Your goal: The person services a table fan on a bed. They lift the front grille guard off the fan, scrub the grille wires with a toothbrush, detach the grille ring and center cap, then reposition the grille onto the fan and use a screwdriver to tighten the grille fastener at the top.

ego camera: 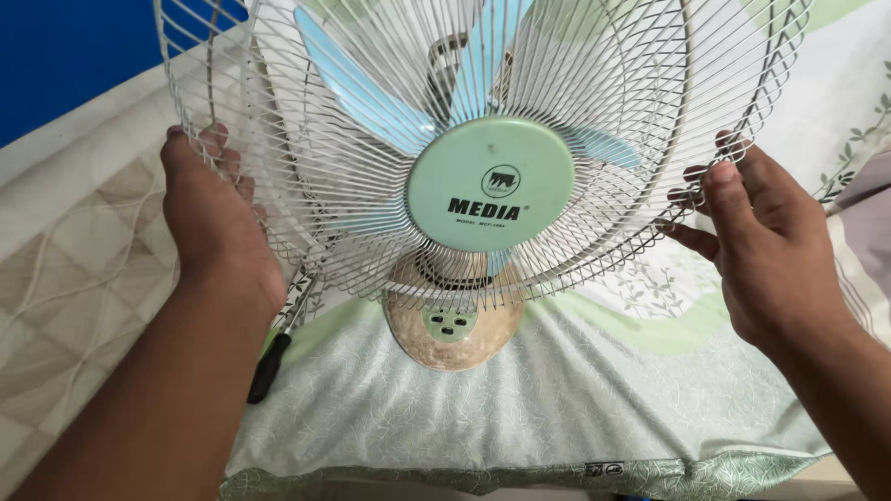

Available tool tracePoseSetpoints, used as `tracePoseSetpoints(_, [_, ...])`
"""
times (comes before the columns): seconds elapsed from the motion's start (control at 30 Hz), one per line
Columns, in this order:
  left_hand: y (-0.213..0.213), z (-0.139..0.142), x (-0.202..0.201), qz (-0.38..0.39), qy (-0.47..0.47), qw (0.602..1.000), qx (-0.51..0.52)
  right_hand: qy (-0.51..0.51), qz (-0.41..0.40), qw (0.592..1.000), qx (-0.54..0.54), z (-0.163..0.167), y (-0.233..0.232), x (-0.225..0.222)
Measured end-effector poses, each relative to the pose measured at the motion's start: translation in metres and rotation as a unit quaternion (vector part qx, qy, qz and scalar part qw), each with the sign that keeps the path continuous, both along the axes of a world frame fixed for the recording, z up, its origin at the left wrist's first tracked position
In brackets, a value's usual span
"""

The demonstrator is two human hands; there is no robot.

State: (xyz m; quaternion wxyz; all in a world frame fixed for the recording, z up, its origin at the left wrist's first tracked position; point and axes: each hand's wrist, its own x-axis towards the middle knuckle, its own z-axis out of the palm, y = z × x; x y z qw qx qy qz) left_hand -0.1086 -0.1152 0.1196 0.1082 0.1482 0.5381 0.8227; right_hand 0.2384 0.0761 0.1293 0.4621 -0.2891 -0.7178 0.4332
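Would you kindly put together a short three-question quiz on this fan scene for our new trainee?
1. True or false: both hands grip the white wire guard of the fan.
2. Which colour are the fan blades? A) red B) light blue C) black
3. What lies on the pillow beside the left hand?

Key:
1. True; the right hand holds the opposite rim.
2. B
3. A screwdriver with a black handle.

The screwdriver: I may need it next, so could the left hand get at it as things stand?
Probably yes. The screwdriver lies on the pillow just below the left hand, nothing covering its handle. But that hand grips the fan guard and would have to let go.
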Motion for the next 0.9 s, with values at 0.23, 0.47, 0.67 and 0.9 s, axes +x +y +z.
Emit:
tracePoseSetpoints(0.23, [0.004,-0.01,-0.008,-0.036,-0.009,0.998,0.052,0.011,0.007,1.0,0.01,-0.003,0.0,-0.006])
tracePoseSetpoints(0.47, [0.009,-0.015,-0.012,-0.064,-0.008,0.993,0.1,0.001,0.013,1.0,-0.001,-0.005,-0.003,-0.011])
tracePoseSetpoints(0.67, [0.008,-0.015,-0.012,-0.084,-0.015,0.992,0.097,-0.012,-0.025,1.0,-0.01,-0.009,-0.003,-0.016])
tracePoseSetpoints(0.9, [0.014,-0.019,-0.017,-0.096,-0.012,0.987,0.127,-0.021,-0.041,0.999,-0.024,-0.012,0.001,-0.018])
